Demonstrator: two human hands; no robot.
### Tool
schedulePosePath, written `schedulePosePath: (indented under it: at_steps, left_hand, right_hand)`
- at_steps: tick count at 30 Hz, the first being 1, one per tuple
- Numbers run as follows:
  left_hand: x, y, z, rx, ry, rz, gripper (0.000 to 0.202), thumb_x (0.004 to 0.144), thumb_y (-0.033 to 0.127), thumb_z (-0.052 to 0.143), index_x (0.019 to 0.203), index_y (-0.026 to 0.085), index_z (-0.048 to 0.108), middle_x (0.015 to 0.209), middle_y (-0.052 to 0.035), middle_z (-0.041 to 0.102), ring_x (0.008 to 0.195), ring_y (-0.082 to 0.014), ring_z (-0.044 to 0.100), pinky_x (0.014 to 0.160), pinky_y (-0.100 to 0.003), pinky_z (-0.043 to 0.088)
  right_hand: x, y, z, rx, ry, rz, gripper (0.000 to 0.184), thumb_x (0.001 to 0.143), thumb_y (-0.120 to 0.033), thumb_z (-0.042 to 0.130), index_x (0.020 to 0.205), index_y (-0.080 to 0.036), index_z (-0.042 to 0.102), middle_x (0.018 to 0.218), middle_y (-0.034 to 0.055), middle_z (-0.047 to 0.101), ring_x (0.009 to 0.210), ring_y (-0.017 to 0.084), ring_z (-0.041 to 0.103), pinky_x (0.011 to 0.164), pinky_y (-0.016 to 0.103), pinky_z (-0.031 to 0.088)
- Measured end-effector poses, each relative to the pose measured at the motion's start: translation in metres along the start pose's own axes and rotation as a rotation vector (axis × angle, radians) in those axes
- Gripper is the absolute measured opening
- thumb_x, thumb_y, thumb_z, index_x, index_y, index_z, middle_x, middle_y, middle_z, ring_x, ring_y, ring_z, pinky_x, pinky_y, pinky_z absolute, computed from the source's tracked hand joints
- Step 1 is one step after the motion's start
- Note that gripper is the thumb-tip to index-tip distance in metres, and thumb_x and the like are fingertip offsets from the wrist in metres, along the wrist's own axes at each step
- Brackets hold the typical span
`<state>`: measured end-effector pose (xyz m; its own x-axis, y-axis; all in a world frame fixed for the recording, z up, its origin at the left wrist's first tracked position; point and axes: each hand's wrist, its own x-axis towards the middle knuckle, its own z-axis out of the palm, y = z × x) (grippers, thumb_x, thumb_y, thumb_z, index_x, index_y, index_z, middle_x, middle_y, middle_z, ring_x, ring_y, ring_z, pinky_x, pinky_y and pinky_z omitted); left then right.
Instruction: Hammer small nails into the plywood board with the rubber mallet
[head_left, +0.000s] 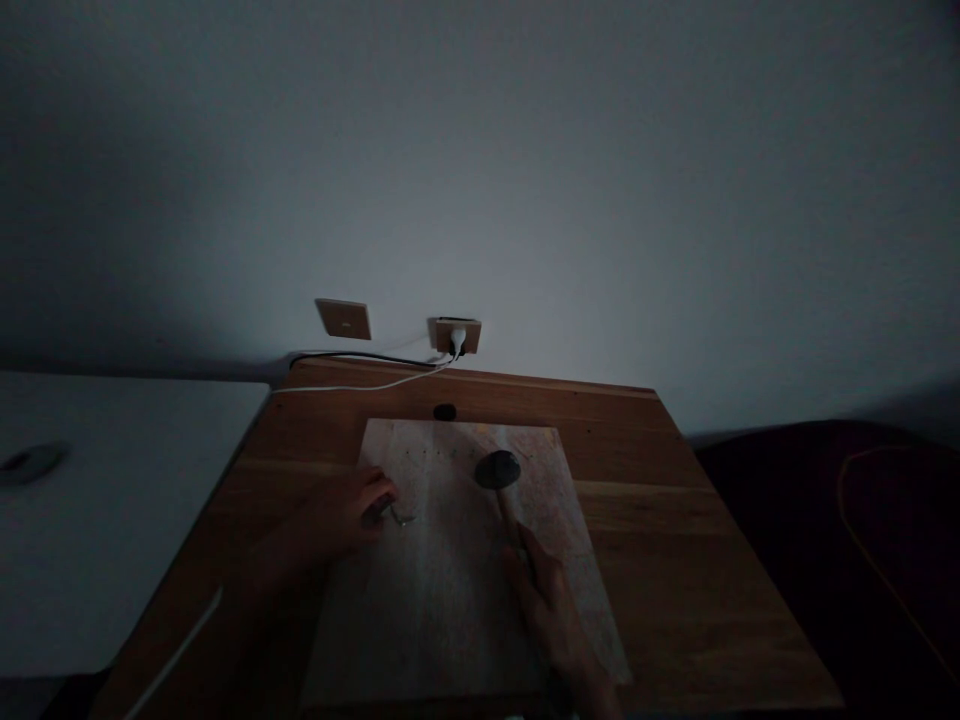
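Note:
My right hand is wrapped round the wooden handle of a mallet. The mallet's dark, rounded head is over the upper right part of a pale board. At the board's left side, my left hand is closed, its fingers pinching a small, bent, shiny metal piece. Its exact kind is too dim to make out. A row of small dark marks, either holes or nails, runs along the board's far end.
The board lies on a wooden table against a wall. A dark round spot is on the table behind the board. White and black cables run to a plug in a wall socket. Another wall plate is to its left.

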<state>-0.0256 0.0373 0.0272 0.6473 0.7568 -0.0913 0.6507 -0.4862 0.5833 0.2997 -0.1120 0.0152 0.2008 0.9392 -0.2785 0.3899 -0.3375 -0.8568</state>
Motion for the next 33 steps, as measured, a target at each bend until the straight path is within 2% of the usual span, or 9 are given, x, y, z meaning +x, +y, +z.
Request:
schedulePosePath:
  at_steps: [3,6,9,11,17,20,23,29,33]
  left_hand:
    - [0.0,0.004,0.004,0.04,-0.024,-0.018,0.033,0.079,0.011,0.059,0.107,0.024,0.07,0.107,-0.0052,0.07,0.095,-0.0247,0.068,0.083,-0.033,0.051]
    - [0.001,0.005,0.01,0.086,0.01,-0.035,0.039,0.082,0.01,0.057,0.116,0.025,0.07,0.113,-0.0073,0.071,0.102,-0.0267,0.068,0.089,-0.036,0.052]
    - [0.003,0.003,0.014,0.135,0.015,-0.039,0.036,0.086,0.011,0.058,0.116,0.025,0.072,0.111,-0.0083,0.072,0.103,-0.0282,0.069,0.092,-0.038,0.053]
    - [0.008,0.003,0.013,0.152,0.013,-0.035,0.034,0.086,0.01,0.06,0.113,0.025,0.074,0.106,-0.0078,0.072,0.098,-0.0272,0.069,0.088,-0.037,0.053]
    - [0.047,0.011,0.0,-0.014,0.14,0.059,0.026,0.087,0.009,0.06,0.105,0.022,0.074,0.097,-0.0036,0.07,0.084,-0.0185,0.069,0.08,-0.029,0.052]
    - [0.074,0.011,0.002,-0.118,0.245,0.087,0.019,0.089,0.01,0.062,0.102,0.021,0.073,0.093,-0.0023,0.071,0.08,-0.0163,0.068,0.08,-0.028,0.054]
    - [0.092,0.007,0.01,-0.155,0.298,0.107,0.015,0.09,0.012,0.064,0.097,0.021,0.073,0.092,-0.0024,0.071,0.08,-0.0165,0.068,0.081,-0.028,0.055]
    - [0.102,0.003,0.02,-0.188,0.283,0.127,0.009,0.095,0.018,0.066,0.098,0.02,0.074,0.095,-0.0038,0.074,0.085,-0.0181,0.071,0.084,-0.03,0.055]
    - [0.104,0.0,0.021,-0.185,0.264,0.101,0.007,0.095,0.023,0.069,0.098,0.021,0.075,0.097,-0.004,0.075,0.086,-0.0192,0.072,0.083,-0.03,0.055]
  right_hand:
    - [0.0,-0.003,-0.001,0.012,-0.007,-0.022,0.072,0.1,-0.073,0.052,0.139,-0.017,0.074,0.124,0.0139,0.081,0.117,0.034,0.075,0.099,0.038,0.06]
    - [-0.001,-0.005,-0.001,-0.014,-0.001,-0.007,0.074,0.099,-0.073,0.051,0.14,-0.016,0.073,0.129,0.0145,0.08,0.122,0.035,0.073,0.099,0.038,0.06]
    - [-0.001,-0.006,-0.001,0.003,-0.003,-0.031,0.072,0.101,-0.072,0.049,0.14,-0.017,0.073,0.132,0.0145,0.079,0.122,0.035,0.073,0.099,0.037,0.06]
    - [-0.001,-0.007,-0.002,0.019,-0.006,-0.051,0.071,0.102,-0.071,0.049,0.139,-0.017,0.073,0.134,0.0149,0.078,0.123,0.035,0.073,0.101,0.037,0.059]
    - [0.002,-0.005,-0.001,0.023,-0.019,-0.038,0.077,0.101,-0.073,0.049,0.143,-0.011,0.07,0.133,0.0188,0.078,0.123,0.035,0.073,0.107,0.041,0.056]
    - [0.001,-0.002,0.0,0.03,0.01,-0.038,0.077,0.1,-0.074,0.051,0.141,-0.013,0.072,0.135,0.0185,0.077,0.128,0.036,0.071,0.11,0.043,0.055]
    - [0.001,0.001,-0.001,0.03,0.008,-0.053,0.071,0.102,-0.07,0.052,0.142,-0.015,0.072,0.142,0.0184,0.074,0.133,0.036,0.068,0.112,0.044,0.054]
    - [0.002,0.002,-0.002,0.016,0.0,-0.069,0.075,0.103,-0.07,0.049,0.144,-0.011,0.07,0.133,0.0213,0.077,0.126,0.037,0.072,0.105,0.045,0.057]
    - [0.003,-0.001,-0.003,0.015,-0.021,-0.092,0.069,0.104,-0.068,0.049,0.141,-0.015,0.072,0.132,0.0187,0.078,0.123,0.035,0.073,0.1,0.041,0.06]
